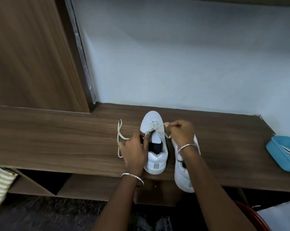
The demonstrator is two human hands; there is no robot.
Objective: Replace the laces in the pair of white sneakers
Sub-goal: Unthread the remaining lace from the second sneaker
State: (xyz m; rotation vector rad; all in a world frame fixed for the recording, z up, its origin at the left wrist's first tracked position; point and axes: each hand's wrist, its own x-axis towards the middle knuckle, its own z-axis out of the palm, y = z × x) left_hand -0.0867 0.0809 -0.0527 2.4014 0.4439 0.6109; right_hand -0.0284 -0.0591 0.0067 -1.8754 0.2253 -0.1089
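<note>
Right hand [181,130] pinches cream flat lace [156,127] near its end; left hand [134,148] grips another strand beside white low-top sneaker [153,117]. Lace judged limp, light: hold near tips.

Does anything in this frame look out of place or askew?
The right-hand sneaker juts past the front edge of the wooden desk, heel unsupported; it might tip off. The sneaker being laced stands on the desk, its lace held by left hand and right hand.
</note>
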